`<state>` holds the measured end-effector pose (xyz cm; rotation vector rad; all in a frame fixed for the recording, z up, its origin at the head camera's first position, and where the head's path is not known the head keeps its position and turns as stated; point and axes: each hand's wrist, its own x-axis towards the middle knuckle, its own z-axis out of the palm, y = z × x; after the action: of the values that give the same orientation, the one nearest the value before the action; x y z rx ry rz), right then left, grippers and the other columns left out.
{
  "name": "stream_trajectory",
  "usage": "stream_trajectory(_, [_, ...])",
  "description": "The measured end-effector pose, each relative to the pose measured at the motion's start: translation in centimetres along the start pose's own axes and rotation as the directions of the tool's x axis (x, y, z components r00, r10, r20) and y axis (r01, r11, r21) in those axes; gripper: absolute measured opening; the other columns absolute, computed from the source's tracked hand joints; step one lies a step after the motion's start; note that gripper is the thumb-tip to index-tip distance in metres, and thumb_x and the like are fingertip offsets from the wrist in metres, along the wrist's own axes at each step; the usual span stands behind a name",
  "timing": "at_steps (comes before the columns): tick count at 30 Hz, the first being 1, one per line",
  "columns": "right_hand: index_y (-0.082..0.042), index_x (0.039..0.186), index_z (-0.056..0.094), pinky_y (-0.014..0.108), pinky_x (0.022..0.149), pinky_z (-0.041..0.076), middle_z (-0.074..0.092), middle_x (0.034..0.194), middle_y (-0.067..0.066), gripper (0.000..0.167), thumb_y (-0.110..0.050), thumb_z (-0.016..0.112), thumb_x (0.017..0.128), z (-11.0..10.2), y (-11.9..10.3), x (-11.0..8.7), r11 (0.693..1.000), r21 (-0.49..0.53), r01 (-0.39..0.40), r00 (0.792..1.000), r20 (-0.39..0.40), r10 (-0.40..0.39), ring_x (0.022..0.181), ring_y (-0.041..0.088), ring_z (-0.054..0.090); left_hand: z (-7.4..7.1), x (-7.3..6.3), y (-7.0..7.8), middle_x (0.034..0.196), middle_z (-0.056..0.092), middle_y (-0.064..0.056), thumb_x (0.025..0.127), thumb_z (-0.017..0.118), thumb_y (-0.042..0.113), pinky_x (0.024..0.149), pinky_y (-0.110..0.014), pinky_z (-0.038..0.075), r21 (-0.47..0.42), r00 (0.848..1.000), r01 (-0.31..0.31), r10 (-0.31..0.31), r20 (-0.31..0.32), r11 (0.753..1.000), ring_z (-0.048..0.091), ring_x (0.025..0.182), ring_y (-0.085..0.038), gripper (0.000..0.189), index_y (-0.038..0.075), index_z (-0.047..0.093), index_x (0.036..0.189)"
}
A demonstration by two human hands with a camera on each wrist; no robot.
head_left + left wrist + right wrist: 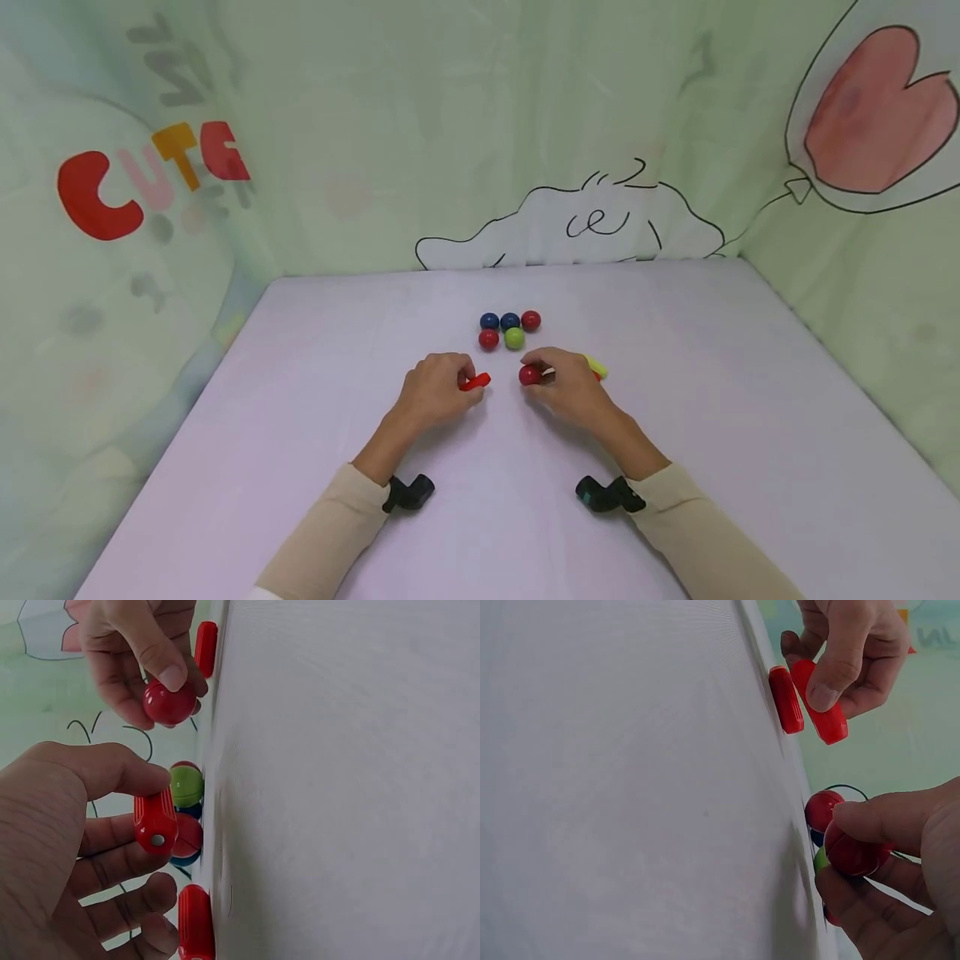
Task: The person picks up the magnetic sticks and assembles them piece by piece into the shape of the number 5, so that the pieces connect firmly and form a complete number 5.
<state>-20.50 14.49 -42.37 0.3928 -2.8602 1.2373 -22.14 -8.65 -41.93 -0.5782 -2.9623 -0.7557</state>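
My left hand (pixel 438 387) pinches a red plastic rod (pixel 475 382) between thumb and fingers; a small silver dot shows on its end in the left wrist view. Across from it, my right hand (pixel 572 385) grips a red ball (pixel 529 375) with thumb and fingertips, pointing it toward the rod with a gap between. Beside the left hand, a second red rod (pixel 196 922) lies on the table, hidden from the head view. A yellow-green rod (pixel 596 367) and part of another red rod (pixel 597 376) show behind the right hand.
Beyond the hands, several balls sit in two close rows: two blue balls (pixel 489 321) (pixel 510 321) and a red ball (pixel 531 320) behind, another red ball (pixel 489 339) and a green ball (pixel 513 337) in front. A printed cloth wall (pixel 360 167) borders the white table (pixel 300 350).
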Motion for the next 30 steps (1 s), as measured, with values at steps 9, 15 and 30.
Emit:
stream_trajectory(9, [-0.008, 0.125, 0.068, 0.041, 0.089, 0.057, 0.068, 0.117, 0.01, 0.039, -0.009, 0.079, 0.087, 0.3, 0.6, -0.3, 0.998, 0.032, -0.05, 0.999, 0.013, 0.049, 0.103, 0.028, 0.063, 0.6, 0.6, 0.2, 0.087, 0.065, 0.004, 0.091, 0.075, 0.026, 0.069, -0.031, 0.049, -0.094, 0.997, -0.046, 0.051, 0.053, 0.994, 0.058, 0.08, -0.015, 0.015, 0.014, 0.074, 0.1])
stream_trajectory(15, [-0.009, 0.12, 0.071, 0.036, 0.085, 0.056, 0.069, 0.114, 0.008, 0.035, -0.008, 0.079, 0.086, 1.0, 1.5, -0.4, 0.992, 0.117, -0.046, 0.999, -0.016, 0.048, 0.099, 0.025, 0.062, 1.2, 0.7, 0.1, 0.093, 0.064, 0.003, 0.092, 0.075, 0.022, 0.074, -0.029, 0.05, -0.191, 0.994, -0.051, 0.069, 0.09, 0.98, 0.057, 0.085, -0.016, 0.015, 0.014, 0.073, 0.104])
stream_trajectory(30, [-0.008, 0.116, 0.072, 0.035, 0.081, 0.054, 0.069, 0.113, 0.01, 0.033, -0.004, 0.079, 0.084, 1.1, 2.1, -0.4, 0.988, 0.155, 0.008, 0.997, -0.079, 0.005, 0.094, 0.026, 0.061, 1.4, 1.7, 0.4, 0.089, 0.066, 0.005, 0.089, 0.08, 0.023, 0.068, -0.026, 0.051, -0.24, 0.988, -0.083, 0.112, 0.111, 0.967, 0.059, 0.081, -0.014, 0.012, 0.015, 0.075, 0.097])
